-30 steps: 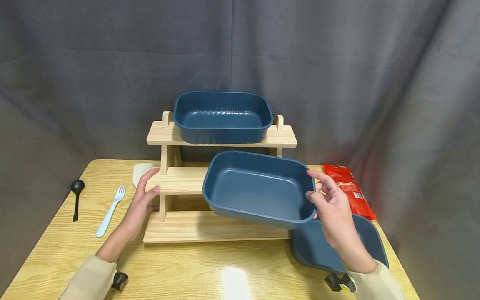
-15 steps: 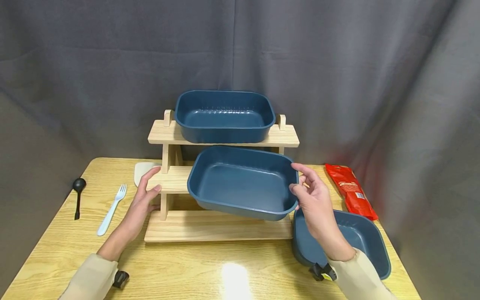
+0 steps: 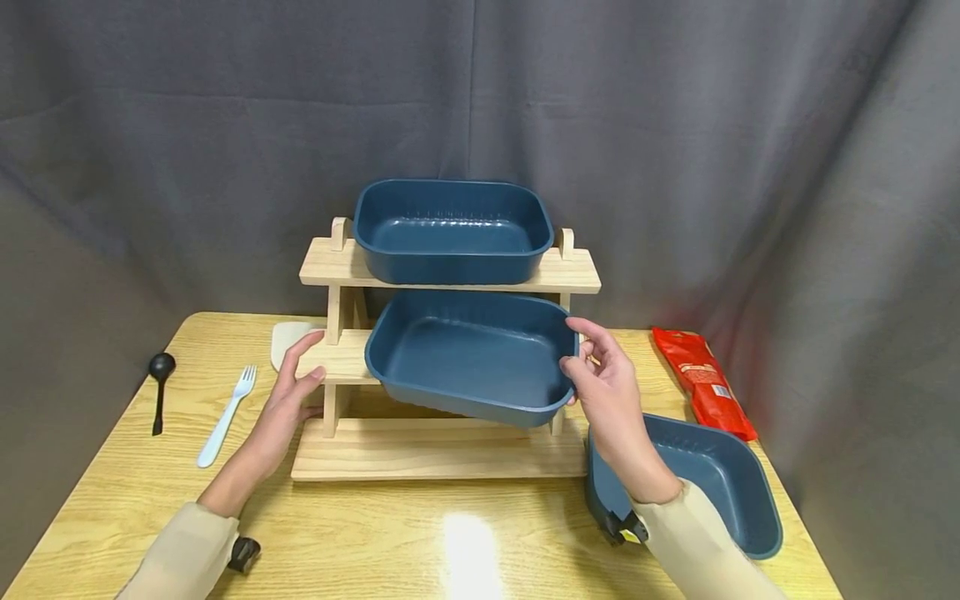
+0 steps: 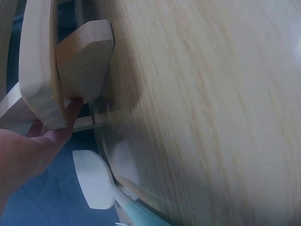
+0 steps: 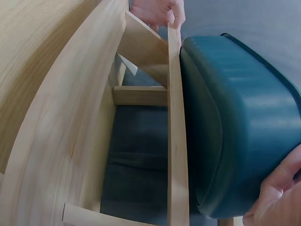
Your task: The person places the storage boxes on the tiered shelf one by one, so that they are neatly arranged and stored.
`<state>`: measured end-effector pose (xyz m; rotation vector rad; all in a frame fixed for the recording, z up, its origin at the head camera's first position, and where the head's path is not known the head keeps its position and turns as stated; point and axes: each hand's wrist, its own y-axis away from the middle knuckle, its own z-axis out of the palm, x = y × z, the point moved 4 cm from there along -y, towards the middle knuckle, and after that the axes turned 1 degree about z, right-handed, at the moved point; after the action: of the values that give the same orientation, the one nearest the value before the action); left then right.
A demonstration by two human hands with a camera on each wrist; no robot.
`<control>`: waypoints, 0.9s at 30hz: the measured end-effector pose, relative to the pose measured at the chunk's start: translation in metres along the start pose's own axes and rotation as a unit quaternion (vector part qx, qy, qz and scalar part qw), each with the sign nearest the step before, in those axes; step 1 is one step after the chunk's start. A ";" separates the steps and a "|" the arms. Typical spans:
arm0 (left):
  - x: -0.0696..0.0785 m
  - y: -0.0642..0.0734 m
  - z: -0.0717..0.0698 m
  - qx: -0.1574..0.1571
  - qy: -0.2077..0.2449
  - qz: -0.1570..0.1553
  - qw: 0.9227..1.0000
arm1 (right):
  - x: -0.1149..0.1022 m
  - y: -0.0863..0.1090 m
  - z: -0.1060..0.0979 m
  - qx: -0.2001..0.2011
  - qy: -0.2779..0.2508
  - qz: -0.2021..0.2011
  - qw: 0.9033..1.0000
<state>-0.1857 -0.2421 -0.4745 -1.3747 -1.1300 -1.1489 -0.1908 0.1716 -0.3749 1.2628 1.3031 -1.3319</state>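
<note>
From the head camera, your right hand (image 3: pixel 609 392) pinches the right rim of a dark blue tray (image 3: pixel 471 357). The tray is tilted. Its far side sits on the middle shelf of the wooden rack (image 3: pixel 448 367), and its near right corner hangs lower in front. Your left hand (image 3: pixel 288 400) rests on the left end of that shelf with the fingers mostly straight, steadying the rack. I think you are in the middle of setting this tray on the middle shelf. The next move calls for leveling the tray and sliding it back until it sits flat.

Another blue tray (image 3: pixel 452 230) sits on the top shelf. A third blue tray (image 3: pixel 720 483) lies on the wooden table (image 3: pixel 390 542), just under your right arm. A red packet (image 3: pixel 701 379) lies near the right edge. A pale blue fork (image 3: pixel 227 415) and a black spoon (image 3: pixel 159 387) lie on the left. A gray curtain (image 3: pixel 225 125) hangs behind.

From the left wrist camera, your fingertips (image 4: pixel 70 110) touch the end of a shelf board (image 4: pixel 40 84). A pale flat piece (image 4: pixel 94 179) lies on the table nearby.

From the right wrist camera, the tray's ribbed side (image 5: pixel 235 127) presses against the shelf edge (image 5: pixel 175 132). Your right hand (image 5: pixel 277 193) holds its corner. Your left hand (image 5: pixel 157 12) shows at the far end.
</note>
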 end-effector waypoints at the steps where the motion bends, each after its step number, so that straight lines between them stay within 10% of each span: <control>1: 0.000 0.000 0.000 0.000 -0.001 0.000 1.000 | 0.001 -0.002 0.002 0.001 -0.002 -0.003 1.000; 27: 0.000 0.000 0.000 0.003 -0.006 0.002 1.000 | 0.016 -0.023 0.019 -0.009 -0.016 -0.004 1.000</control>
<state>-0.1859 -0.2418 -0.4744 -1.3798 -1.1382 -1.1347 -0.2175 0.1559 -0.3887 1.2200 1.2979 -1.3375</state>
